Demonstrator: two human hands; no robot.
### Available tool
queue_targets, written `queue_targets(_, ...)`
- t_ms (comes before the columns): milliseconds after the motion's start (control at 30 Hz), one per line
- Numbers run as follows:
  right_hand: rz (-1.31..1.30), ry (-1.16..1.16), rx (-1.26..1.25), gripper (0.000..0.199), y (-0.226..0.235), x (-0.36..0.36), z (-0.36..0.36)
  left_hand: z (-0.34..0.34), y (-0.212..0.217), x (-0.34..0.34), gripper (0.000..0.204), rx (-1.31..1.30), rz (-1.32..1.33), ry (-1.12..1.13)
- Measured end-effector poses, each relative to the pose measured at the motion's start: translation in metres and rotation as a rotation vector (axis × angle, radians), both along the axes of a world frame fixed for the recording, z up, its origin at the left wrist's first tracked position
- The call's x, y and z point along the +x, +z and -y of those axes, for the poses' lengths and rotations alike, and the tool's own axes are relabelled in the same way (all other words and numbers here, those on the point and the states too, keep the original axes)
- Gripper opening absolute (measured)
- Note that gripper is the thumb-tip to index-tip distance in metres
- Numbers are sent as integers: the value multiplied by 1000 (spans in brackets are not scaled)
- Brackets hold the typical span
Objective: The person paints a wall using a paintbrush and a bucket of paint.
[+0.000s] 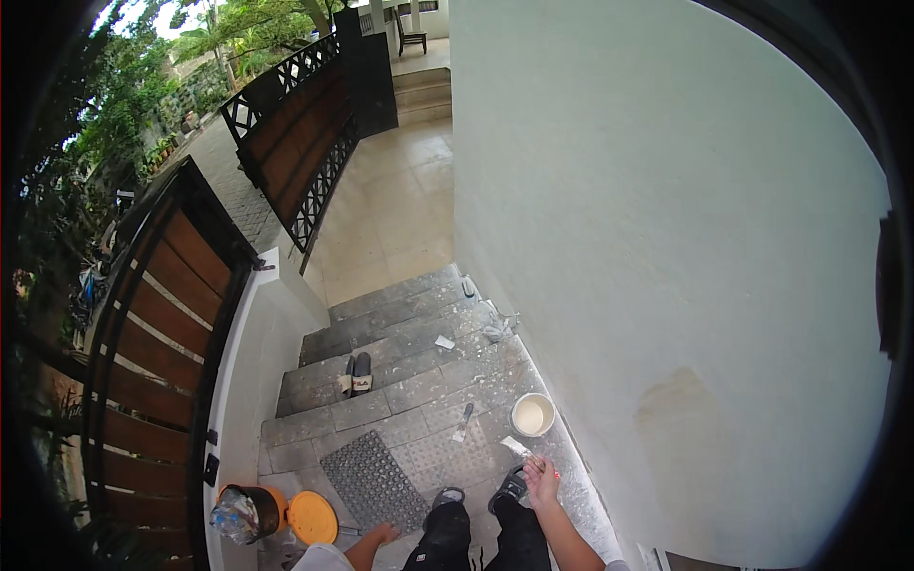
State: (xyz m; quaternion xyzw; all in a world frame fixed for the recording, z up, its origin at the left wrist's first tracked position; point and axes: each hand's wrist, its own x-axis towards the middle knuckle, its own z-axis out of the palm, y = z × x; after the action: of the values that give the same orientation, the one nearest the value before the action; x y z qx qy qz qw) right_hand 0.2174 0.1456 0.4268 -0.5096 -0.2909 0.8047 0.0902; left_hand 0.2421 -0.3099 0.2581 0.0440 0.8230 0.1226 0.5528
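My right hand (543, 482) is closed around a putty knife, whose white-smeared blade (515, 447) points up and left, just below a white tub (533, 416) of cream-coloured paste. A bit of red shows beside its fingers; most of the handle is hidden. Low at the left, my left hand (385, 534) hangs with its fingers loosely apart and nothing visible in them. It is close to the lower edge of a grey studded mat (375, 481). Another putty knife (464, 422) lies on the paving left of the tub.
A pale wall (666, 238) with a damp-looking patch rises on the right. Grey, paint-spotted steps (381, 333) lead away, with sandals (361, 372) and a crumpled plastic bag (496, 324) on them. An orange lid (312, 517) and a dark bucket (249, 512) stand left, beside a gate (157, 352).
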Motion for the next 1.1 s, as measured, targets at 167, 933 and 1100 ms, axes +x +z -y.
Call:
queue_targets(167, 35, 14, -19, 37, 57, 61, 48, 13, 95, -22, 54, 112, -159, 148)
queue_targets(933, 63, 64, 173, 41, 123, 200, -10, 8, 165, 67, 48, 259, -262, 582)
queue_targets(1100, 233, 104, 229, 42, 82, 238, -35, -15, 218, 82, 41, 265, -305, 677)
